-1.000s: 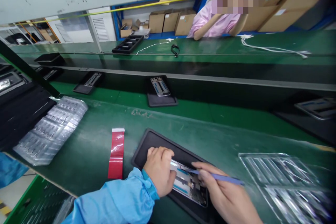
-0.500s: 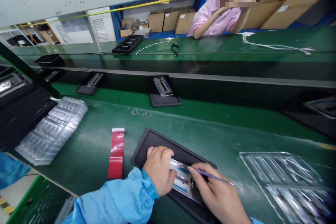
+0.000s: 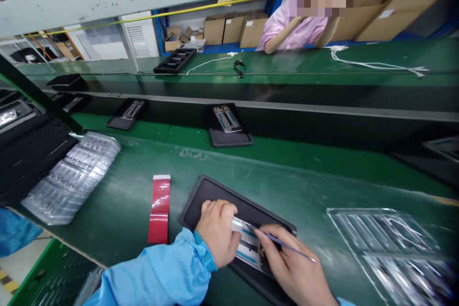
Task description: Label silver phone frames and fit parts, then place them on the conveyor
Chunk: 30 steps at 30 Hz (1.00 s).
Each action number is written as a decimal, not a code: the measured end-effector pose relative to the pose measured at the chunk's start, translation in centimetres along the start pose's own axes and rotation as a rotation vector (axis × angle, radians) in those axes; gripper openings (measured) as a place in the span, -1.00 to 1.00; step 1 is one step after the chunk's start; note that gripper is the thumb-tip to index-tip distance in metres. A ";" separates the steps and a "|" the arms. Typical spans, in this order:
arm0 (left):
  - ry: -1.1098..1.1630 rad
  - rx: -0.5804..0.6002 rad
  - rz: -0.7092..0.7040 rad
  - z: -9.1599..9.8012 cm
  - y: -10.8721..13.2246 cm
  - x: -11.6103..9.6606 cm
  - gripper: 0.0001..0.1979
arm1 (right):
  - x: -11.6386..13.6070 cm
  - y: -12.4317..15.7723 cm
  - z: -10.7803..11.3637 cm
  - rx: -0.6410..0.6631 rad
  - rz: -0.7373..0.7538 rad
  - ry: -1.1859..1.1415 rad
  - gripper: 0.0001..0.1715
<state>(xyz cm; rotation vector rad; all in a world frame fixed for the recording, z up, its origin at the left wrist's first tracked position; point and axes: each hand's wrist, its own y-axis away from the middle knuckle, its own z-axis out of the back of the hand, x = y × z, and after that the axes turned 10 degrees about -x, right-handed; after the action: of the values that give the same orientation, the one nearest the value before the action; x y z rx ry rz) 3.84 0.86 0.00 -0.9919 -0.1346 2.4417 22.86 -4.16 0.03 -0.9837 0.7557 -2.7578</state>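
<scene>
A phone frame (image 3: 247, 246) lies in a black tray (image 3: 211, 196) on the green bench near the bottom centre. My left hand (image 3: 217, 232), in a light blue sleeve, is curled over the frame's left end and holds it down. My right hand (image 3: 292, 267) pinches a thin pair of tweezers (image 3: 283, 244); their tip touches the frame's upper edge. Part of the frame is hidden under both hands.
A red strip (image 3: 158, 210) lies left of the tray. Clear plastic part trays sit at the left (image 3: 71, 177) and right (image 3: 394, 244). Black trays with phone frames (image 3: 229, 126) ride the conveyor behind. A person in pink (image 3: 297, 26) leans on the far bench.
My right hand has slid left and lower over the phone frame, and the tweezers now lie flatter. The trays on the conveyor have drifted to the right. My left hand stays put.
</scene>
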 end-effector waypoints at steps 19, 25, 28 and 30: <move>0.001 0.003 0.010 0.0 0.0 -0.1 -0.57 | 0.1 0.2 -0.2 -0.057 0.102 0.030 -0.83; 0.001 -0.004 0.002 0.1 0.0 -0.1 -0.56 | -0.2 0.4 -0.1 -0.069 0.165 0.020 -0.89; -0.004 -0.009 -0.002 0.1 0.0 -0.1 -0.56 | -0.2 0.5 0.1 -0.063 0.154 0.031 -0.91; -0.006 -0.016 -0.005 0.1 0.0 0.0 -0.56 | -0.1 0.5 0.2 -0.064 0.140 0.016 -0.90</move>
<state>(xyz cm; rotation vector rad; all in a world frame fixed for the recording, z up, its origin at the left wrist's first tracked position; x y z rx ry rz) 3.77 0.83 0.12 -0.9906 -0.1581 2.4431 23.04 -4.64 -0.11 -0.8839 0.8843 -2.6398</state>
